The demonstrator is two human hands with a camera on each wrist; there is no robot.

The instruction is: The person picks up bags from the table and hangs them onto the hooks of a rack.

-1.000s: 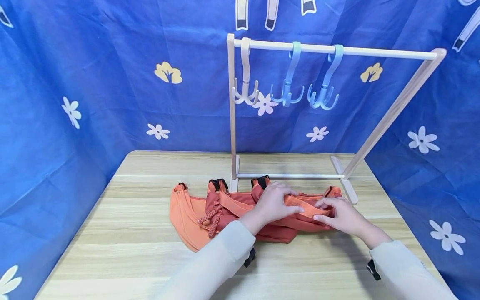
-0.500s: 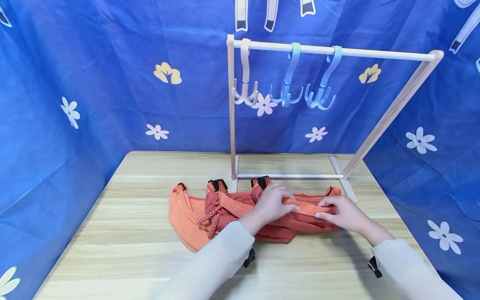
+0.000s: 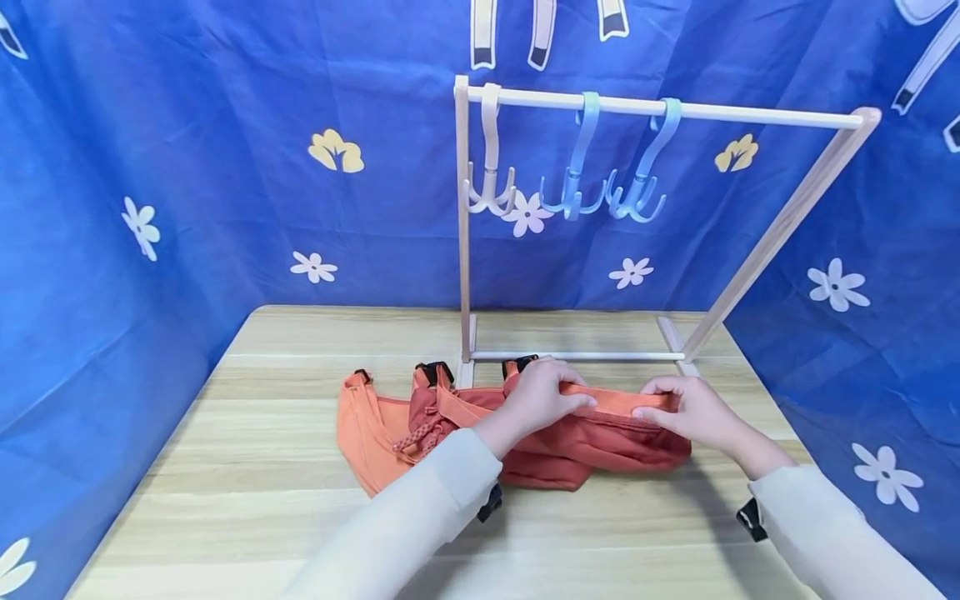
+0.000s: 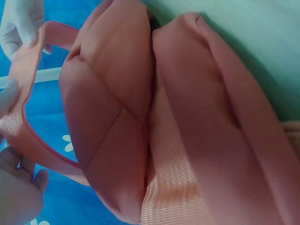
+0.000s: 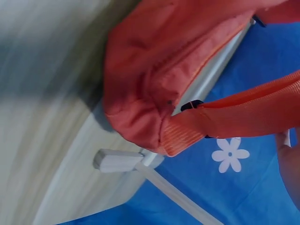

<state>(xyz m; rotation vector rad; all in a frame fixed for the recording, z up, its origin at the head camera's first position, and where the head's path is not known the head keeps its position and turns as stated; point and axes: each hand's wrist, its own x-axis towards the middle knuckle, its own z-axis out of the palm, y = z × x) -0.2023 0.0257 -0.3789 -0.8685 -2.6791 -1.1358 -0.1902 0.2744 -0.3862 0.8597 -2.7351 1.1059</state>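
In the head view, a row of waist bags lies on the table. The rightmost is a dark red waist bag (image 3: pixel 622 446) with an orange webbing strap (image 3: pixel 618 402). My left hand (image 3: pixel 536 393) pinches this strap near its middle, and my right hand (image 3: pixel 692 410) pinches it toward the right end. The strap is raised in a loop above the bag in the left wrist view, both hands showing at the left edge. In the right wrist view, the strap (image 5: pixel 253 112) leaves the bag's end by a black buckle (image 5: pixel 192 105).
An orange bag (image 3: pixel 358 429) and another red bag with a patterned cord (image 3: pixel 412 437) lie to the left. Behind stands a wooden rack (image 3: pixel 787 204) bearing a white hook (image 3: pixel 491 158) and two blue hooks (image 3: pixel 576 158). Blue printed cloth (image 3: pixel 225 167) surrounds the table.
Both hands have lifted the strap slightly, and it now runs straighter between them. The red bag's front has turned up into view. The right hand has shifted a little to the right.
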